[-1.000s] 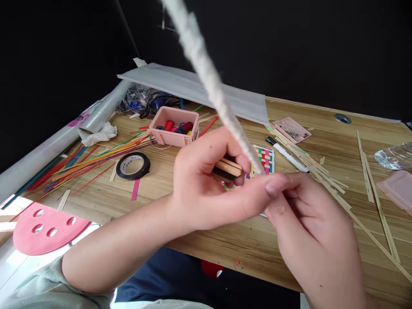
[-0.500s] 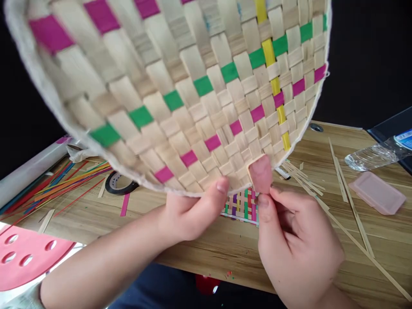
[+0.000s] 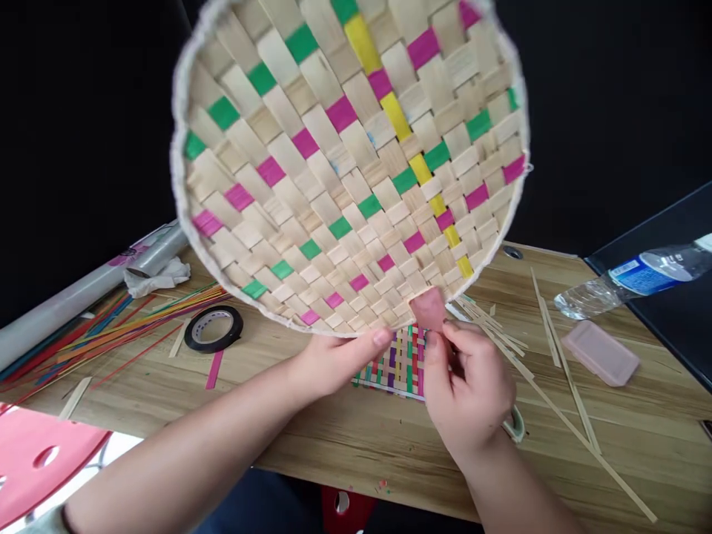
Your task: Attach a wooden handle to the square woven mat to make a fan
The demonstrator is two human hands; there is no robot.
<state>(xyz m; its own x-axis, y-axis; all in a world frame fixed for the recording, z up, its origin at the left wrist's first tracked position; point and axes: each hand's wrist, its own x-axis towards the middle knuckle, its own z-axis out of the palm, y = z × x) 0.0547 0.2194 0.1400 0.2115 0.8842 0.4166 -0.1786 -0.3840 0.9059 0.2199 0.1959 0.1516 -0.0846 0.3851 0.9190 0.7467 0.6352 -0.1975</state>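
Note:
A round fan, woven from pale flat strips with green, magenta and yellow ones, stands tilted up before me. White edging runs round its rim. My left hand grips the bottom rim, thumb on the near face and fingers hidden behind. At the lower right of that rim lies a small pink patch. Thumb and fingers of my right hand pinch just at the patch's lower end; what lies inside the fist is hidden. Below, partly covered by the hands, a colourful woven mat rests on the table.
On the wooden table, black tape and coloured strips lie left, beside a long wrapped roll. Pale strips, a plastic bottle and a pink case lie right. Dark panels stand behind.
The fan has moved away from me, so nearly all of its round face shows. Both hands have gone with it, the right one shifting left in view, still at the pink patch.

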